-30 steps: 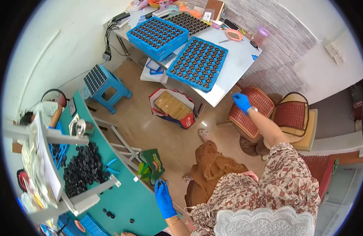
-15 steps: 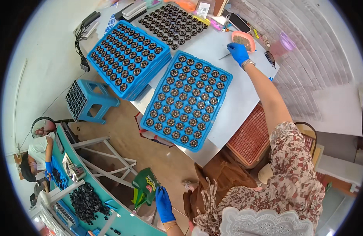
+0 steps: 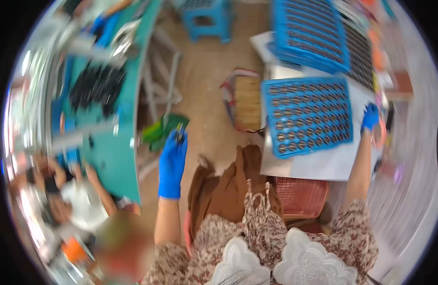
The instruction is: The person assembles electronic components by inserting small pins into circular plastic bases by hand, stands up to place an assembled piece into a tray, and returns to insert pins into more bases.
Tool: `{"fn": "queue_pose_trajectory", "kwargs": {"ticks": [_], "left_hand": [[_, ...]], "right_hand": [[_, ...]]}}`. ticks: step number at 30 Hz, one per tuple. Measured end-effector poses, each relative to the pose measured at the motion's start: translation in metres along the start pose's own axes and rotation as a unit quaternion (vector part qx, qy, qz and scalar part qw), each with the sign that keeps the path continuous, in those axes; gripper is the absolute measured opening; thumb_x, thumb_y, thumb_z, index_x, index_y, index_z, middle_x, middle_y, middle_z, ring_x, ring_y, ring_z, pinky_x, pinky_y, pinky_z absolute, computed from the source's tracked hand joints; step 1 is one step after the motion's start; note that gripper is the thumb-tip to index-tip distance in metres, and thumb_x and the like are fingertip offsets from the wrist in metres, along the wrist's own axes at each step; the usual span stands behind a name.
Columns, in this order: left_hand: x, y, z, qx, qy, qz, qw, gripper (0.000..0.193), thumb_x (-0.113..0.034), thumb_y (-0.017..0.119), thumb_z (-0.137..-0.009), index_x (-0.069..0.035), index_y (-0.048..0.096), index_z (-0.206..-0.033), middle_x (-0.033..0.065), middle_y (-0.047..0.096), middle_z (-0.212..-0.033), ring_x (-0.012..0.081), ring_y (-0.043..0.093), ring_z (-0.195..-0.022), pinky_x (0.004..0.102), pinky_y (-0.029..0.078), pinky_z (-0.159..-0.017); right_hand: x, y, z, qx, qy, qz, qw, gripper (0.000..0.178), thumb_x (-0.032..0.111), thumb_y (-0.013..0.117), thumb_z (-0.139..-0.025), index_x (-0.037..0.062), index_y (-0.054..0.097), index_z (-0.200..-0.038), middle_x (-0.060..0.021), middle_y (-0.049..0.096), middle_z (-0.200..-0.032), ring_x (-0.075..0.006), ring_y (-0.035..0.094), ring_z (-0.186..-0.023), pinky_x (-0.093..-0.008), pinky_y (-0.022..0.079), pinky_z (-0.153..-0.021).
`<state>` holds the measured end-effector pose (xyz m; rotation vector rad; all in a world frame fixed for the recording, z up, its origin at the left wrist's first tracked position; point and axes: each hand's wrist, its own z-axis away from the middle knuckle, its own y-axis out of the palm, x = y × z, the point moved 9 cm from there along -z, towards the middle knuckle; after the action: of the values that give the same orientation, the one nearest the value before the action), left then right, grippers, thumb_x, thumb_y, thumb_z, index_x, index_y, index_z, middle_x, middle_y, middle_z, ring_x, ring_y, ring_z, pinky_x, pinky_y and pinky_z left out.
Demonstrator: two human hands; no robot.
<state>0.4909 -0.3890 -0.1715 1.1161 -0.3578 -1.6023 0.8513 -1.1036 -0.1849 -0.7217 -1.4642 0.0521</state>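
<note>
Many black bits heap loose on the green bench, prob. for handy reach. L hand, rubbery blue-gloved, pinches a small dark part up at its fingertips, prob. for a light grip. Moulded tray seemingly spaces round pcs in rows. R hand is nr the orange dish; grip too blurred to tell.

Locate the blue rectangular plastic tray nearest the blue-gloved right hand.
In the head view, the blue tray lies right of centre on the white-topped table, left of the blue-gloved right hand and, in the picture, below the blue tray stack.
</note>
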Motion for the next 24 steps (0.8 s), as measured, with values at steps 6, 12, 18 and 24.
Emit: {"fn": "queue_pose_trajectory", "kwargs": {"ticks": [6,12,18,24], "left_hand": [[-0.101,0.003,0.098,-0.005,0.172,0.034,0.985,0.045,0.000,0.046,-0.086,0.004,0.035,-0.129,0.0166,0.040,-0.131,0.0246,0.039,-0.122,0.0344,0.029,-0.107],[-0.206,-0.038,0.187,0.019,0.276,0.047,0.960,0.042,0.001,0.047,-0.086,0.004,0.039,-0.127,0.0160,0.044,-0.126,0.0233,0.042,-0.119,0.0343,0.032,-0.105],[-0.299,-0.134,0.240,-0.034,0.288,0.052,0.956,0.041,0.004,0.048,-0.085,0.002,0.042,-0.125,0.0138,0.048,-0.124,0.0201,0.048,-0.113,0.0297,0.041,-0.097],[-0.378,-0.202,0.258,-0.075,0.311,0.070,0.945,0.040,0.004,0.054,-0.083,0.001,0.047,-0.122,0.0098,0.055,-0.114,0.0137,0.053,-0.103,0.0246,0.044,-0.090]], "right_hand": [[0.246,0.199,0.282,0.257,-0.245,0.079,0.931,0.023,0.021,0.056,-0.086,0.0003,0.064,-0.091,-0.0059,0.062,-0.077,-0.0118,0.055,-0.070,-0.0269,0.046,-0.062],[0.387,0.365,0.611,0.634,-0.062,-0.067,0.768,0.016,0.012,0.057,-0.085,-0.0012,0.060,-0.095,-0.0061,0.062,-0.086,-0.0121,0.057,-0.074,-0.0248,0.047,-0.067],[0.507,0.431,0.828,0.721,-0.103,-0.156,0.667,0.012,0.006,0.061,-0.081,0.0010,0.062,-0.092,-0.0031,0.061,-0.080,-0.0087,0.054,-0.067,-0.0217,0.045,-0.063],[0.552,0.488,0.936,0.747,-0.153,-0.174,0.623,0.012,0.001,0.062,-0.080,0.0017,0.064,-0.092,-0.0021,0.060,-0.085,-0.0083,0.054,-0.073,-0.0208,0.045,-0.066]]}}
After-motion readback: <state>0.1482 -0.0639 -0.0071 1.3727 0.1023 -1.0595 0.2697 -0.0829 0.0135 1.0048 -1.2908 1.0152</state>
